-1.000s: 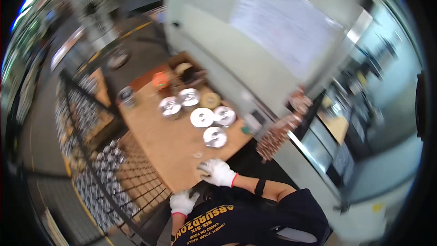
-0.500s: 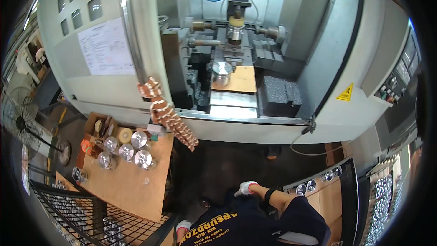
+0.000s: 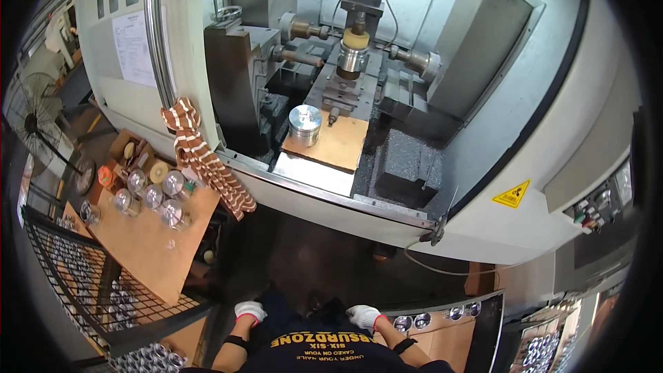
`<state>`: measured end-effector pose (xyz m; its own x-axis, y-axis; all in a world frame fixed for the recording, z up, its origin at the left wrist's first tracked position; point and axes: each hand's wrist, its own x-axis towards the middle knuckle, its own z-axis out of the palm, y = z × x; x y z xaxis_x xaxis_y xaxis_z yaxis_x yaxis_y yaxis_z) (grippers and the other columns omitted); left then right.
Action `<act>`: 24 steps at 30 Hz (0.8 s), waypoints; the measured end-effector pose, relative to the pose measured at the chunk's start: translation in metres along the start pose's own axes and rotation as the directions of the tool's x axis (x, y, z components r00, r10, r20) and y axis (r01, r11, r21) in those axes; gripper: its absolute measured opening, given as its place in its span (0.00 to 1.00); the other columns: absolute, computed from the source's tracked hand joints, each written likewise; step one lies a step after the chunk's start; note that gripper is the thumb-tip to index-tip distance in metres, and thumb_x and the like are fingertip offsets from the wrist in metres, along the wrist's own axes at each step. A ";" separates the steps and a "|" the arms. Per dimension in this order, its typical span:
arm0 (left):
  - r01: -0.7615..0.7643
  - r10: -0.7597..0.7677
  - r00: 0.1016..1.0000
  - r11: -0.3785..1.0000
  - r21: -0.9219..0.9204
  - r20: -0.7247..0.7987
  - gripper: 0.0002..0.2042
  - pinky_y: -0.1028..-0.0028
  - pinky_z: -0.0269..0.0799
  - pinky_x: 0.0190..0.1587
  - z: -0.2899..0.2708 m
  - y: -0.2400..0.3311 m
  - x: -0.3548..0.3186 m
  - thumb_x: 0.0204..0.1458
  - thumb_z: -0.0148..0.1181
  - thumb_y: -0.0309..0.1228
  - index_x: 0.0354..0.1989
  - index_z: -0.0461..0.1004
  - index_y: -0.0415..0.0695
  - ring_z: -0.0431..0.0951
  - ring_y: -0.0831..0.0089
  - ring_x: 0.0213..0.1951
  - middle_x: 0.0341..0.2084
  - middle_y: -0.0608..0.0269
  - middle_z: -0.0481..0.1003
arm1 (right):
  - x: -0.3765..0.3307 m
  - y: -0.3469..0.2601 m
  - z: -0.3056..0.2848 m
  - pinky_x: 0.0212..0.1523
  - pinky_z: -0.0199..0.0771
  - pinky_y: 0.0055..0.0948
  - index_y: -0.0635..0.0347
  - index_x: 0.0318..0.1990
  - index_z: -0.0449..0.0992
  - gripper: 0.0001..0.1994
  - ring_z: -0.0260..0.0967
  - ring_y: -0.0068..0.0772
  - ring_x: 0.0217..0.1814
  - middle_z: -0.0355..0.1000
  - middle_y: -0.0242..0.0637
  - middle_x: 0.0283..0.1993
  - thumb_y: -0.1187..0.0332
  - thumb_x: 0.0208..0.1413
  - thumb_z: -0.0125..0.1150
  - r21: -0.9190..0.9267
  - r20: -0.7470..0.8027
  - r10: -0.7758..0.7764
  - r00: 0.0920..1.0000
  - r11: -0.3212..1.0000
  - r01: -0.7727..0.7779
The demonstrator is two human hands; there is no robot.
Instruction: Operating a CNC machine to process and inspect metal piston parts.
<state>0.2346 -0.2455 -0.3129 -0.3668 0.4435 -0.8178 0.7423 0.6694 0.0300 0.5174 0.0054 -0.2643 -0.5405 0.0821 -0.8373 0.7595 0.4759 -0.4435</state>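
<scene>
Left hand (image 3: 250, 311) and right hand (image 3: 363, 317) low, cylinder (image 3: 304, 128) on the board (image 3: 345, 141)

Both hands wear white gloves and sit well apart, close in front of the person's dark shirt (image 3: 304, 345). The left hand looks loosely bent, but its fingers are partly hidden; whether it has hold of anything cannot be told. The right hand is also partly bent, with its inner side out of sight, so its grip cannot be told either. It is near the row of tray cylinders (image 3: 422, 320), which stand along the far edge of the tray (image 3: 449, 345).

The silvery cylinder stands upright on the left part of the tan board, inside the open machine (image 3: 476, 238), well apart from both hands. Behind it, a second cylinder (image 3: 352, 60) is upright beneath a yellow ring (image 3: 356, 41), with a spindle (image 3: 304, 28) pointing in from the left.

A striped cloth (image 3: 200, 159) hangs at the edge of the machine's door (image 3: 186, 62). To the left, the bench (image 3: 162, 262) carries a cluster of bench cylinders (image 3: 175, 214), a pale ring (image 3: 159, 171), an orange object (image 3: 106, 177) and an open box (image 3: 131, 150). A mesh guard (image 3: 69, 280) runs beside the bench, and a fan (image 3: 34, 121) stands beyond.
</scene>
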 end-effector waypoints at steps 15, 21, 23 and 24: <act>-0.175 0.172 0.985 0.964 0.199 0.032 0.16 0.59 0.78 0.47 -0.172 -0.038 0.028 0.49 0.54 0.35 0.43 0.84 0.52 0.82 0.55 0.47 0.44 0.57 0.81 | 0.032 -0.101 -0.136 0.48 0.78 0.47 0.56 0.43 0.82 0.15 0.78 0.53 0.46 0.79 0.50 0.43 0.64 0.49 0.57 -0.466 -0.115 -0.029 0.993 0.885 -0.028; -0.337 0.310 0.930 0.934 0.119 0.196 0.16 0.59 0.76 0.50 -0.228 -0.073 0.075 0.50 0.55 0.41 0.44 0.83 0.54 0.81 0.55 0.49 0.44 0.55 0.81 | -0.012 -0.195 -0.237 0.45 0.75 0.48 0.57 0.39 0.81 0.20 0.75 0.51 0.44 0.77 0.47 0.39 0.49 0.58 0.56 -0.332 -0.287 -0.480 0.829 0.862 0.383; -0.331 0.302 0.931 0.935 0.128 0.206 0.17 0.59 0.76 0.49 -0.247 -0.069 0.070 0.52 0.55 0.44 0.44 0.83 0.53 0.81 0.55 0.49 0.44 0.54 0.81 | -0.034 -0.216 -0.270 0.49 0.74 0.41 0.58 0.40 0.81 0.18 0.75 0.48 0.47 0.78 0.44 0.40 0.52 0.59 0.58 -0.167 -0.351 -0.572 0.741 0.817 0.552; -0.314 0.284 0.936 0.941 0.125 0.210 0.18 0.59 0.76 0.49 -0.266 -0.065 0.067 0.53 0.56 0.47 0.45 0.82 0.52 0.81 0.55 0.48 0.43 0.54 0.81 | -0.040 -0.225 -0.289 0.51 0.73 0.39 0.58 0.41 0.81 0.16 0.75 0.46 0.48 0.78 0.44 0.41 0.54 0.59 0.60 -0.118 -0.356 -0.598 0.718 0.791 0.601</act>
<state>0.0122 -0.1005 -0.2170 -0.0148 0.4799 -0.8772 0.8838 0.4166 0.2131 0.2637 0.1477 -0.0385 -0.9713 0.0863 -0.2215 0.2331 0.5289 -0.8160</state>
